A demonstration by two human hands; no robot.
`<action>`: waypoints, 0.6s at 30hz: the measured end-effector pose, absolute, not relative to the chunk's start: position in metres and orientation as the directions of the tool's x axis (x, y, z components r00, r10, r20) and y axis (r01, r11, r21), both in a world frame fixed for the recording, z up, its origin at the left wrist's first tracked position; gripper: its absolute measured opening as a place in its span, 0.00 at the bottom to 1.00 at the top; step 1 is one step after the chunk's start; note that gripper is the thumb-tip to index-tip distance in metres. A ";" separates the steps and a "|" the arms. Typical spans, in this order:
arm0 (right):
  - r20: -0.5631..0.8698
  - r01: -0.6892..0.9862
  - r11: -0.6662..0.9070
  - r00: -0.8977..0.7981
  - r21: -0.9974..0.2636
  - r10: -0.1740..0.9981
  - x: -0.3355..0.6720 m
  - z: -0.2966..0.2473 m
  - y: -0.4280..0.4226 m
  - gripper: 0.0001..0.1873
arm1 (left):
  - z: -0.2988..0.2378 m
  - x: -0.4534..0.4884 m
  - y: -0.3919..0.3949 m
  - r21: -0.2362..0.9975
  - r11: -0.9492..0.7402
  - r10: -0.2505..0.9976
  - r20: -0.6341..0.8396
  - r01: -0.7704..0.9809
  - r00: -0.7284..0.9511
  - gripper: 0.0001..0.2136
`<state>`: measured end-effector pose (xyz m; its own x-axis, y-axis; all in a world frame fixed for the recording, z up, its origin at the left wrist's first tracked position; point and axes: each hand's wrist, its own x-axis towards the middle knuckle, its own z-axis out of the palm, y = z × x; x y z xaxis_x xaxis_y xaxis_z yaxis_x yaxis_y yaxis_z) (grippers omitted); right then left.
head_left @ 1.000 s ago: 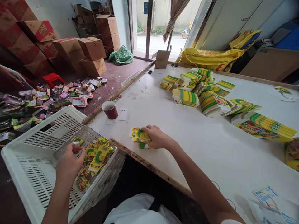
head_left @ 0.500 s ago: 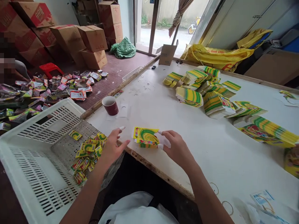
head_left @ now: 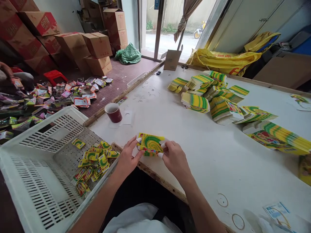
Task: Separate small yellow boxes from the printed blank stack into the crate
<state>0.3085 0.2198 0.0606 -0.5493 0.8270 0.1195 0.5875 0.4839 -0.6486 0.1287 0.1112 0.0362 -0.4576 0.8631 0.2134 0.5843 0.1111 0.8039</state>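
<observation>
A small yellow-and-green crayon box [head_left: 151,142] lies near the front edge of the white table, its printed side up. My left hand [head_left: 130,154] grips its left end between thumb and fingers. At the right end, my right hand [head_left: 175,158] holds it, thumb low and index finger at the top corner. White covers wrap some of my fingertips. Left of my hands, a white plastic crate [head_left: 26,145] contains several small crayon boxes [head_left: 104,162] in a loose heap.
Bundles of flat crayon cartons [head_left: 195,102] spread over the table's far right. A maroon paper cup [head_left: 113,112] stands by the left edge. Rubber bands [head_left: 238,221] lie at the front right. On the floor, a co-worker's hand [head_left: 6,69] is beside a pile of packets [head_left: 65,94].
My left hand has moved right and closed on the box's left end. My right hand has closed in on its right end. The co-worker's hand has come into view.
</observation>
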 end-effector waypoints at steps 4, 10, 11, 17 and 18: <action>0.122 0.532 0.457 -0.548 -0.713 0.828 0.317 0.077 0.215 0.06 | 0.055 0.149 0.104 0.880 -0.097 0.699 0.393 0.465 -0.597 0.28; 0.121 0.317 0.383 -0.612 -0.867 0.781 0.314 0.092 0.183 0.04 | 0.086 0.188 0.100 0.869 -0.359 0.792 0.090 -0.341 -0.604 0.29; 0.121 0.289 0.364 -0.614 -0.885 0.780 0.311 0.091 0.177 0.04 | 0.089 0.191 0.100 0.828 -0.342 0.809 0.018 -0.445 -0.588 0.26; 0.067 0.017 0.093 -0.564 -0.996 0.823 0.300 0.080 0.149 0.08 | 0.102 0.189 0.109 0.727 -0.370 0.779 -0.097 -0.579 -0.619 0.17; 0.028 -0.041 0.006 -0.563 -0.999 0.826 0.299 0.080 0.145 0.12 | 0.103 0.188 0.110 0.722 -0.387 0.765 -0.096 -0.573 -0.637 0.18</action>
